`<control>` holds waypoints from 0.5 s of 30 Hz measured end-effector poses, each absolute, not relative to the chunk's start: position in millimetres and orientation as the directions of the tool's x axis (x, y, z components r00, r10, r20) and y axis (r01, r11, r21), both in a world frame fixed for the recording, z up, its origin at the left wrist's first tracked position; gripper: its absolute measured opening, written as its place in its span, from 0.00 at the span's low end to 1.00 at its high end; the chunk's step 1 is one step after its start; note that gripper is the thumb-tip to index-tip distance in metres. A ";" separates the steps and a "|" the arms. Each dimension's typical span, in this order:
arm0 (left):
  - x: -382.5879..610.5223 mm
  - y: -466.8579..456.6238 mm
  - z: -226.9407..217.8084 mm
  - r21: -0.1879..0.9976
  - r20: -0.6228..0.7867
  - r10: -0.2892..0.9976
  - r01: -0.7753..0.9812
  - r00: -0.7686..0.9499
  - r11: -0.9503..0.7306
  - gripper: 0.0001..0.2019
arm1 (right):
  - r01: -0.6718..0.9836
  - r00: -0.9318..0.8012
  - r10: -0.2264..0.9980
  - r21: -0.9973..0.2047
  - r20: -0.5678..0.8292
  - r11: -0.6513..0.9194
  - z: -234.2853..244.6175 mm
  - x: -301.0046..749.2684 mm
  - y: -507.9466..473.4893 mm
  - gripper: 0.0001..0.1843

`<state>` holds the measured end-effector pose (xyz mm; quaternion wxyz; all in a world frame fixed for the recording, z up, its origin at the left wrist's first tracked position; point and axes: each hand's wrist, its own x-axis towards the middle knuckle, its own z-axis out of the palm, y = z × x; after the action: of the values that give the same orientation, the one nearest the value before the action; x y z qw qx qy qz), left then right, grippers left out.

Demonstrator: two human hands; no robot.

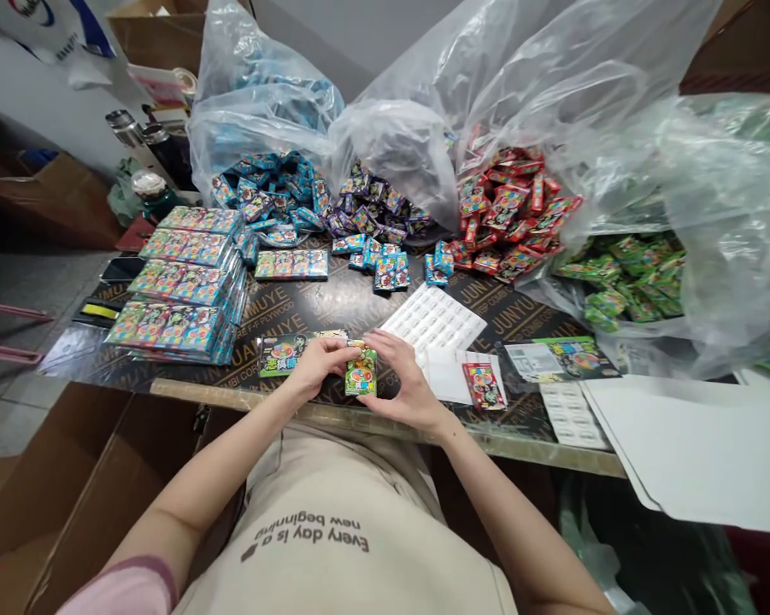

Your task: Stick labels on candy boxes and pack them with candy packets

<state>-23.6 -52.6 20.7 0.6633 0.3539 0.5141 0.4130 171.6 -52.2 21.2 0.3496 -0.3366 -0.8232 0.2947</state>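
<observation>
Both my hands hold a small green candy packet [361,376] upright at the near edge of the dark plywood table [346,303]. My left hand [317,366] pinches its top left corner. My right hand [402,383] wraps round its right side. Just left of my left hand a flat green printed packet [280,353] lies on the table. A sheet of small white stickers [433,319] lies just beyond my right hand, and a red packet [483,384] rests on white paper to its right.
Stacks of taped packet bundles [185,282] stand at the left. Clear plastic bags spill blue [275,192], purple [372,209], red [509,209] and green packets [628,273] across the back. White sheets [692,448] overhang the right edge. An open cardboard box [70,487] sits below left.
</observation>
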 end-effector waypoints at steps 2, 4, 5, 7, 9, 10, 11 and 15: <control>-32.9 -52.2 16.3 0.962 -0.273 0.953 0.006 0.130 0.274 0.19 | 0.423 -0.528 0.746 -0.636 0.406 0.646 22.1 170.7 -50.4 0.38; -48.3 -49.6 9.8 0.938 -0.098 0.985 0.343 0.142 0.044 0.22 | 0.524 -0.473 0.769 -0.563 0.431 0.638 16.1 172.9 -48.0 0.37; -57.1 -48.1 5.9 0.850 -0.030 0.984 0.523 0.174 -0.067 0.28 | 0.572 -0.440 0.780 -0.532 0.444 0.625 11.0 174.8 -46.5 0.36; -72.5 -46.0 -2.3 0.607 -0.006 0.962 0.765 0.274 -0.215 0.43 | 0.647 -0.376 0.797 -0.482 0.472 0.591 -1.2 178.3 -43.4 0.35; -81.4 -46.0 -9.2 0.446 -0.044 0.936 0.845 0.348 -0.293 0.49 | 0.696 -0.337 0.805 -0.447 0.488 0.562 -12.1 179.3 -41.4 0.34; -83.3 -46.8 -11.4 0.413 -0.049 0.927 0.852 0.372 -0.321 0.51 | 0.711 -0.331 0.810 -0.437 0.484 0.551 -15.9 178.8 -41.0 0.33; -83.8 -48.0 -12.5 0.400 -0.035 0.922 0.851 0.385 -0.340 0.52 | 0.716 -0.331 0.816 -0.437 0.474 0.544 -18.3 177.9 -40.9 0.33; -82.1 -54.8 -7.6 0.454 0.075 0.920 0.808 0.385 -0.375 0.57 | 0.585 -0.410 0.834 -0.595 0.370 0.552 -15.2 177.8 -39.9 0.35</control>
<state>-82.1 -54.8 -7.6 0.1745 0.8136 0.5309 0.1603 177.8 -39.9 -15.2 0.3269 -0.4337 -0.8179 0.1901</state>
